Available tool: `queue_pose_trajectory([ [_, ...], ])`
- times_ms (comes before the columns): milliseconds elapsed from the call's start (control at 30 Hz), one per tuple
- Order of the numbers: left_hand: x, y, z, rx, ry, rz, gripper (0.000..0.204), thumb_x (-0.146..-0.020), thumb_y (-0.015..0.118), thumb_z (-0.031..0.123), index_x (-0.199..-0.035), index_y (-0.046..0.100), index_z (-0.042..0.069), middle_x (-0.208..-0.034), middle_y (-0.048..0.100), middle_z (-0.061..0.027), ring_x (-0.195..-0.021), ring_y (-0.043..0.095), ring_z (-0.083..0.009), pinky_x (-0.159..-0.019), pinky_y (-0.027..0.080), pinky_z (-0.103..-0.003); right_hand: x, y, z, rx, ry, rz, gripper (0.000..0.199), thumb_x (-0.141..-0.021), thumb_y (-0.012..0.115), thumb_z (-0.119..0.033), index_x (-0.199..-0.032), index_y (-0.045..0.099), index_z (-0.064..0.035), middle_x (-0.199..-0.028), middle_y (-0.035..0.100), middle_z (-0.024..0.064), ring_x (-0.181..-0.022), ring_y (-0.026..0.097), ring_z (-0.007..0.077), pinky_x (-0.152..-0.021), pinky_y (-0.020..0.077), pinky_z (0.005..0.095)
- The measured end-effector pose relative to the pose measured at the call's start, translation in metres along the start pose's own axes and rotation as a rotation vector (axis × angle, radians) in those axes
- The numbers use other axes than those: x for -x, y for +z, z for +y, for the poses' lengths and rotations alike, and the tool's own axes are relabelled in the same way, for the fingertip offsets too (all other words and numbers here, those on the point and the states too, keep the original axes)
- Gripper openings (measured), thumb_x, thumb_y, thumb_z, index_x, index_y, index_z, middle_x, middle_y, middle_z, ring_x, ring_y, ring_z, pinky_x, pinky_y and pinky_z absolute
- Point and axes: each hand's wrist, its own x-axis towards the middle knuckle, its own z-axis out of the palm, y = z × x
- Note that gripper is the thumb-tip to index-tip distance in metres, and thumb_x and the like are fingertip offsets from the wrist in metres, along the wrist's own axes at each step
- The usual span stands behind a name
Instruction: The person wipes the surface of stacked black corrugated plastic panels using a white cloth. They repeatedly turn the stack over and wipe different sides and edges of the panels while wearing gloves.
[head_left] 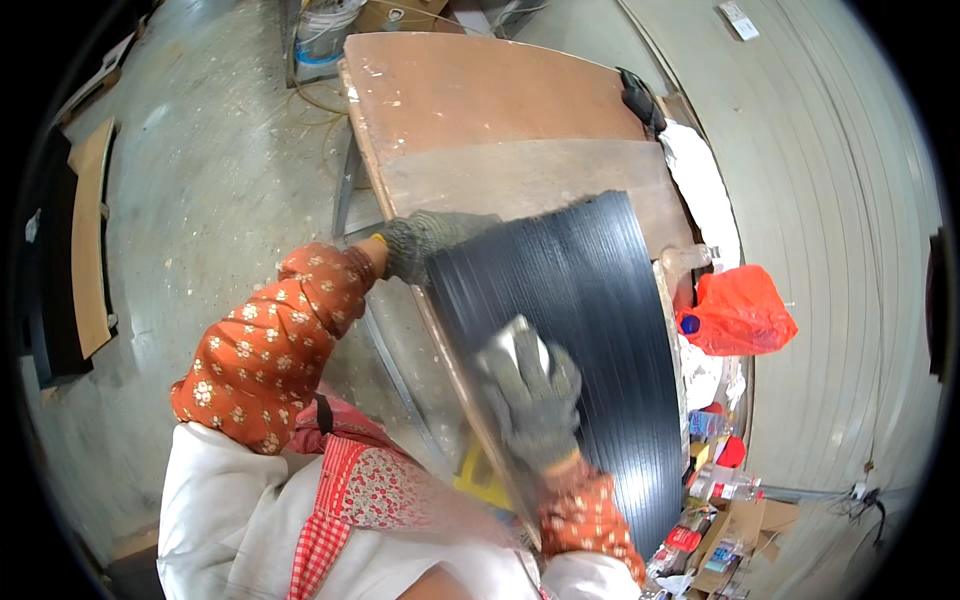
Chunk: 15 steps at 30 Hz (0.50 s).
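Note:
A black panel (pixel 560 270) with fine lengthwise streaks lies on the workbench in front of me. My left hand (pixel 430 243), in a grey knit glove, grips the panel's far left corner, its fingers along the far edge. On the near left part of the panel is my right hand (pixel 535 400), also gloved. Its fingers are closed over a small white pad (pixel 522 348) pressed to the black surface. Most of the pad is hidden under the glove, so its exact kind does not show.
The workbench (pixel 490 90) has a worn brown top. Along its right side are a black object (pixel 641 100), a clear bottle (pixel 688 257), a red plastic bag (pixel 745 310) and cardboard boxes (pixel 740 535). A bucket (pixel 325 30) stands beyond; boards (pixel 90 240) lean far left.

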Motion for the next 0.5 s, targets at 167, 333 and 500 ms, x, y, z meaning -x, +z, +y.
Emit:
queue_pose_trajectory([
  [167,0.027,0.009,-0.008,0.226,-0.099,0.118,0.076,-0.075,0.076,0.035,-0.141,0.054,0.006,-0.140,0.058,-0.0161,-0.134,0.050,-0.0337,-0.113,0.039,-0.042,-0.130,0.027,-0.003,-0.039,-0.106,0.151,0.047,-0.086,0.066,-0.035,-0.130,0.062,-0.0197,-0.133,0.056,0.0139,-0.105,0.056,0.0384,-0.089,0.0438,0.0516],
  [333,0.028,0.005,-0.012,0.124,-0.038,0.121,0.082,-0.076,0.073,0.032,-0.149,0.045,0.007,-0.150,0.049,-0.0161,-0.140,0.045,-0.0331,-0.116,0.036,-0.041,-0.095,0.023,-0.004,-0.045,-0.124,0.135,0.044,-0.085,0.067,-0.034,-0.127,0.063,-0.0195,-0.128,0.057,0.0129,-0.105,0.055,0.0387,-0.091,0.0426,0.0512],
  [500,0.016,0.002,-0.023,-0.070,0.143,0.118,0.095,-0.075,0.074,0.023,-0.157,0.031,0.008,-0.161,0.035,-0.0157,-0.146,0.038,-0.0317,-0.120,0.030,-0.038,0.078,-0.026,-0.005,-0.084,0.135,-0.237,0.042,-0.089,0.063,-0.036,-0.127,0.064,-0.0177,-0.138,0.053,0.0153,-0.113,0.050,0.0425,-0.092,0.0425,0.0551],
])
